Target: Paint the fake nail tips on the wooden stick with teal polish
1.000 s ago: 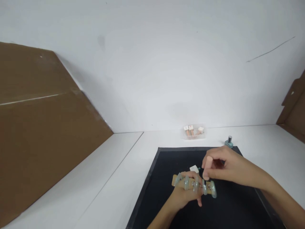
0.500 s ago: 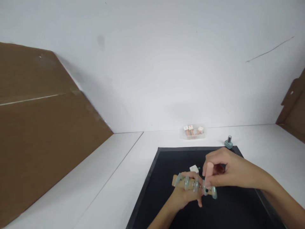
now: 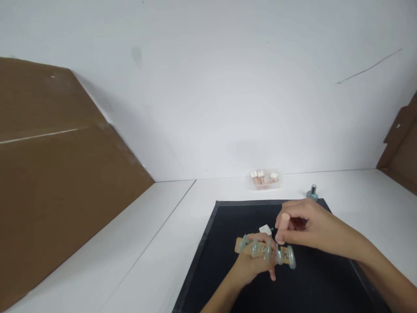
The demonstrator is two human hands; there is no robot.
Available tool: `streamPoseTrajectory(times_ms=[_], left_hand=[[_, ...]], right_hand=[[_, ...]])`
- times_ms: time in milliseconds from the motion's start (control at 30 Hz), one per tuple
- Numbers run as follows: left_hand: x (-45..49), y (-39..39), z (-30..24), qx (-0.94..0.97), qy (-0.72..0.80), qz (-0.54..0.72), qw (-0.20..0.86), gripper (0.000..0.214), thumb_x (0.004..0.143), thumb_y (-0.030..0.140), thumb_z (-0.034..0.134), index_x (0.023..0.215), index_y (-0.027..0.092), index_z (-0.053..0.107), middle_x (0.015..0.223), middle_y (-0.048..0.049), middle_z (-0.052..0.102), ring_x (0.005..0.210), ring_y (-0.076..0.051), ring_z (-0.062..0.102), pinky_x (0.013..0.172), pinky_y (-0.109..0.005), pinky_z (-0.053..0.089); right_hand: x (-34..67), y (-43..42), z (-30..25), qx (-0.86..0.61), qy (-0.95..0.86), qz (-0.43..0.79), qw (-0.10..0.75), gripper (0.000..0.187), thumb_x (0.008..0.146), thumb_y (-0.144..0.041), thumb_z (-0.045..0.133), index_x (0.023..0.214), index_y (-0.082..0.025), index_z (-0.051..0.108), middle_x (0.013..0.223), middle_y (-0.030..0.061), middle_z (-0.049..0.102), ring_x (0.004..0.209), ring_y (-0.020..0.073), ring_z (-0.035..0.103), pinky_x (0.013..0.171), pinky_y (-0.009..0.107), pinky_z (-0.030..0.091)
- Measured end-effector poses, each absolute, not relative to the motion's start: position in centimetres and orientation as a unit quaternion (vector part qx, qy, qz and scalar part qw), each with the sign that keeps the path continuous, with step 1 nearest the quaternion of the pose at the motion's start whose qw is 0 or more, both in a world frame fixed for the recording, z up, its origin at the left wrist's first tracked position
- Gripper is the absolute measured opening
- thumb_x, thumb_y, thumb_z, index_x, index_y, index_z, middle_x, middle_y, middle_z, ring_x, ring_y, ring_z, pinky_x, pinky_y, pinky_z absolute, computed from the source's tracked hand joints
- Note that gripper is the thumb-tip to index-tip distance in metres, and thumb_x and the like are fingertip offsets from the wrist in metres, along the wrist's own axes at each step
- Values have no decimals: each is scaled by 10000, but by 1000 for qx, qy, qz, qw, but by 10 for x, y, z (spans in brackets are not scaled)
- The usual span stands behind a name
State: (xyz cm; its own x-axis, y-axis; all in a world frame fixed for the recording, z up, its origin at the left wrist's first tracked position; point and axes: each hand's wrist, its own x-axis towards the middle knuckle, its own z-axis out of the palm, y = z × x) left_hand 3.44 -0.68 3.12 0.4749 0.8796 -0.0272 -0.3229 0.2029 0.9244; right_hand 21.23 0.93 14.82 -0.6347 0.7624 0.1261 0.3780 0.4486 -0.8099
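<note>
My left hand [image 3: 252, 264] is closed around a narrow tan strip [image 3: 239, 245] bearing a row of several long, glossy, pale-green false nails [image 3: 267, 251]. Pinched in my right hand [image 3: 304, 224] is a nail polish brush by its pink cylindrical cap [image 3: 284, 222]. A small dark tip shows under the cap, at the right part of the strip; whether it touches a nail I cannot tell. Just behind my left fingers is a small white square bottle [image 3: 265, 229] with a bit of green at its side. My left fingers partly hide it.
A black mat [image 3: 224, 230] lies under my hands on the white table [image 3: 163, 243]. Behind it, a clear plastic box [image 3: 267, 187] contains several white-and-pink bottles. A teal bottle with a silver cap [image 3: 312, 192] stands at the mat's far right corner. Brown cardboard [image 3: 65, 174] rises at left.
My right hand has lifted slightly and moved a little left with the brush, uncovering more of the strip's right end. My left hand and the strip have barely shifted.
</note>
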Motion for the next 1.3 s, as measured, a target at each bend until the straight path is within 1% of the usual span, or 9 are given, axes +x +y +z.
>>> streamPoseTrajectory(times_ms=[167,333,467,633,767,967,1100,1200,1300], left_hand=[[35,-5,31,475,287,421,717,369,511,340,827,617,105,562,463,31,536,363,-68,509,356,-168,455],[36,-4,30,467,292,421,721,371,503,342,827,606,110,557,466,36,533,358,-64,502,347,-166,445],[36,-4,31,473,299,416,717,370,504,345,826,606,113,556,452,42,523,357,-59,493,354,-166,446],[35,-3,30,473,308,417,713,355,489,316,831,591,114,556,451,36,533,354,-73,506,342,-168,435],[34,-3,29,468,307,416,717,351,480,311,834,605,111,574,456,30,545,361,-79,513,348,-175,444],[34,-6,25,447,302,422,729,357,496,327,830,619,110,574,445,46,517,336,-54,473,334,-163,436],[34,-5,25,439,287,414,744,365,503,325,830,639,113,566,489,38,542,341,-46,465,324,-160,427],[35,-5,27,432,274,414,753,375,546,325,814,725,123,554,528,42,545,374,-40,465,339,-152,430],[35,-5,27,431,232,417,766,351,645,326,754,809,153,497,522,63,511,406,-47,467,370,-154,447]], right_hand=[[213,9,150,-310,-831,410,212,164,782,-249,658,649,-156,681,642,-7,545,548,82,468,476,189,339],[213,9,151,-344,-820,388,243,187,813,-258,622,662,-155,660,670,1,556,546,83,453,479,195,339],[213,8,150,-307,-837,401,212,192,802,-247,631,634,-160,663,653,0,557,553,86,467,481,193,344],[213,8,149,-334,-823,386,250,184,819,-260,622,670,-159,663,672,4,574,556,86,460,485,196,340],[213,9,151,-306,-840,400,202,193,802,-265,636,641,-166,672,663,2,575,569,89,488,492,192,354],[214,7,147,-385,-803,371,265,195,839,-284,578,699,-182,667,738,19,625,573,96,463,477,204,320],[215,5,145,-391,-795,375,272,211,843,-306,574,694,-183,660,725,18,631,535,88,419,466,206,309],[215,5,145,-393,-795,373,274,196,840,-276,578,684,-178,647,714,18,636,523,86,411,462,208,304],[215,6,145,-394,-792,376,276,219,835,-319,596,677,-175,644,722,25,650,528,91,440,460,208,317]])
